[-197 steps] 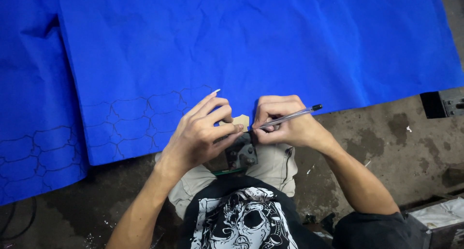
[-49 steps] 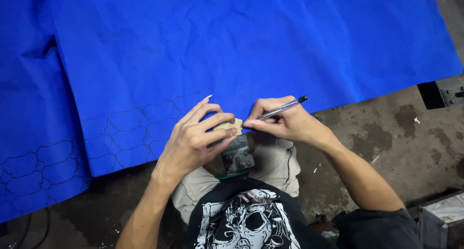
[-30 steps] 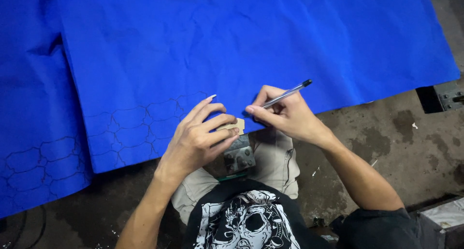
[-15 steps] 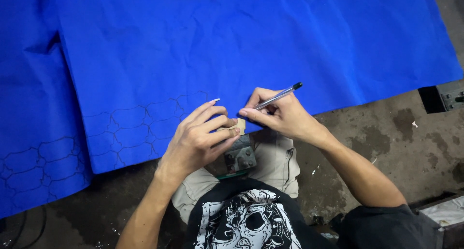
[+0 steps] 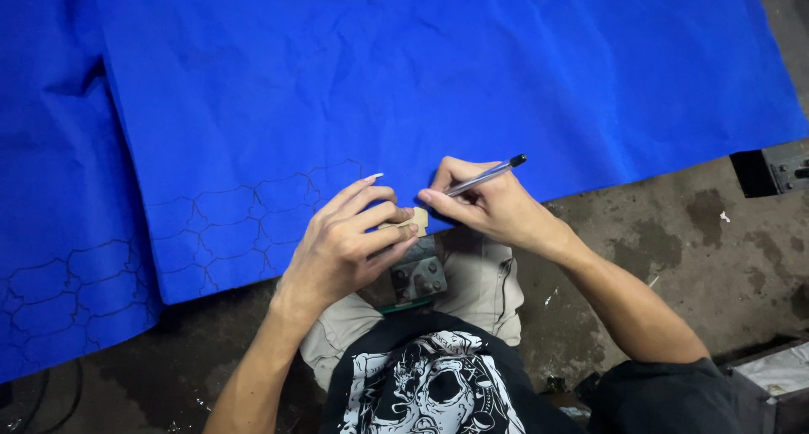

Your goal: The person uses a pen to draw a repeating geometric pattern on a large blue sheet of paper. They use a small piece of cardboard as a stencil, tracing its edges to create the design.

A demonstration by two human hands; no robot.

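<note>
Two blue sheets [image 5: 438, 72] covered the floor [image 5: 674, 232] from 9 to 2 o'clock, the nearer one bearing traced outlines [image 5: 244, 223] at 8 o'clock. The left hand [image 5: 345, 244] lay just below centre, fingers pressing a small tan template [image 5: 411, 222] flat at the sheet's edge (most of it hidden). The right hand [image 5: 489, 202], at 3 o'clock of the template, pinched a pen [image 5: 484, 174], its tip by the template and its cap angled toward 2 o'clock.

Stained concrete floor [image 5: 674, 232] carries a creased blue sheet [image 5: 421, 72].
</note>
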